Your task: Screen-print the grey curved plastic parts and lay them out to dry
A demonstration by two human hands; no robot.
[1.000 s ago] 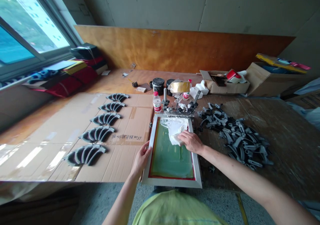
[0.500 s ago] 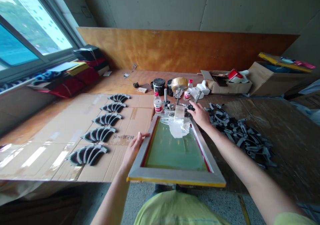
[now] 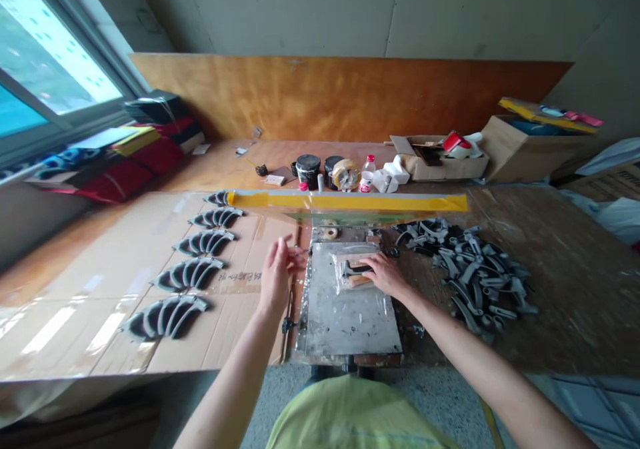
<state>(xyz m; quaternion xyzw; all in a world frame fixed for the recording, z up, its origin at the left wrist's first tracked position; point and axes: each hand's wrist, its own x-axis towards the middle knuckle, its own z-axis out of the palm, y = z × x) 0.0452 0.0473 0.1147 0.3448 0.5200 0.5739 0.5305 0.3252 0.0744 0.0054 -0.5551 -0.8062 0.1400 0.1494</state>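
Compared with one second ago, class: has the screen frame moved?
Yes. The screen frame has swung upward, its near edge lifted off the metal plate it covered.

**Yellow-green shirt, uncovered arms**

A yellow-green shirt (image 3: 350,416) fills the bottom edge of the view, plain cloth with soft folds and no visible print. The frame crops it, so it is probably a short-sleeved tee. Both forearms are uncovered, and the left grip (image 3: 276,272) and right grip (image 3: 383,274) are bare.

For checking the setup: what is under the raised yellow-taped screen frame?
A grey metal plate; the right hand touches a small film-wrapped piece on it. The frame hides the plate's far end.
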